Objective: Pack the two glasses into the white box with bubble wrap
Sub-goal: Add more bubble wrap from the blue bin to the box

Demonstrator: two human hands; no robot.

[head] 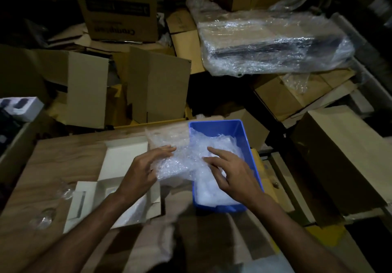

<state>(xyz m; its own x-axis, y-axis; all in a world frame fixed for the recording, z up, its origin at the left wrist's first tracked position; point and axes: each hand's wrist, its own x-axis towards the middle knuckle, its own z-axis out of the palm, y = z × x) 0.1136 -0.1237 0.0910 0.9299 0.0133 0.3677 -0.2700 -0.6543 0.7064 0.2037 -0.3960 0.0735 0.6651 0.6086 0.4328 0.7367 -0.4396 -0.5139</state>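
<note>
Far left on the surface [63, 160]: two glasses [45, 219], clear and hard to make out in low light, lying just beside the white box [125, 156], not wrapped yet afaict. Box sits open w/ lid flap up toward the back, so it's ready to load; some wrap looks already inside near your wrist, can't confirm. Your left hand [144, 171]: fingers straight, laid flat on the bubble wrap [180, 162], pressing rather than gripping, prob steadying the sheet. Wrap spills out of the blue bin [244, 132] onto the surface between box and bin. Your right hand [231, 175]: over the bin, fingers extended on the wrap, thumb side hidden so can't tell if it's pinching. Looks like you're separating one sheet. Cardboard boxes [148, 86] behind, irrelevant.
</note>
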